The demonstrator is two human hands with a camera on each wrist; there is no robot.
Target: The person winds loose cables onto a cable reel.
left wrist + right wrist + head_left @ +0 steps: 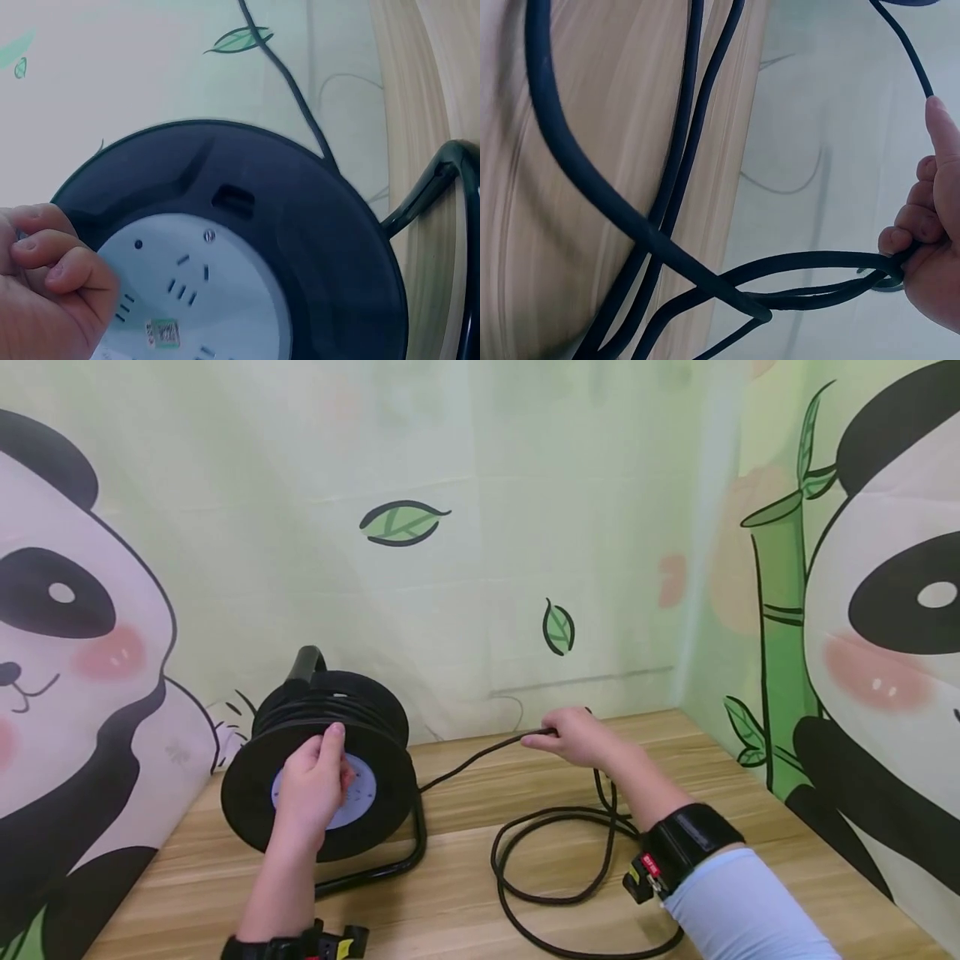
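A black cable reel [247, 802] with a pale blue socket panel [217, 277] stands on the left of the table, several turns of cable wound on its drum. My left hand [311, 785] grips the reel at its front face with curled fingers [82, 274]; the part inside them is hidden. Black cable [480, 761] runs from the reel's right side to my right hand [581, 739], raised over the table. That hand holds the cable between thumb and curled fingers, as the right wrist view shows. Past the hand, the cable hangs down into loose loops [551, 814].
The reel rests on a black tubular stand [375, 872] and has a carrying handle [306, 664] on top. A wood-grain table [457, 852] lies underneath. Behind and at the sides hangs a printed panda cloth [465, 568].
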